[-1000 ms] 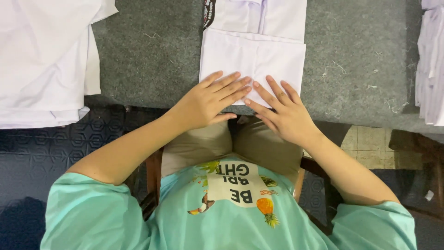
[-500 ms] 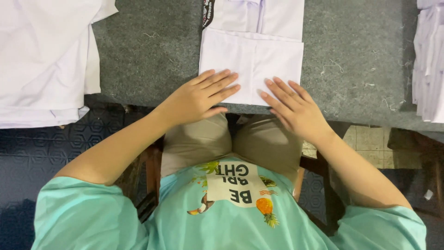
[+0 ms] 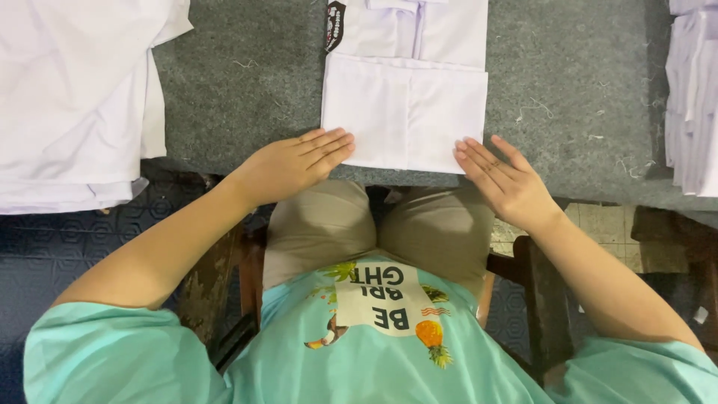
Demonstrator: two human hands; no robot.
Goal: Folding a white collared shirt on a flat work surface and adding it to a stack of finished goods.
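Fingers flat and spreading apart, gripping nothing.
Left hand (image 3: 288, 164) and right hand (image 3: 505, 183) are sliding outward to the folded white shirt (image 3: 407, 112)'s corners, smoothing its hem.

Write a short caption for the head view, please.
Left hand and right hand rest flat at a folded white shirt on grey table.

From my feed the light is even and fairly bright, falling from overhead, so the white folded shirt (image 3: 407, 112) reads nearly blown out with few creases visible. Soft shadows gather under the grey table (image 3: 247, 97) edge near my lap. Focus is sharp throughout, with no motion blur.
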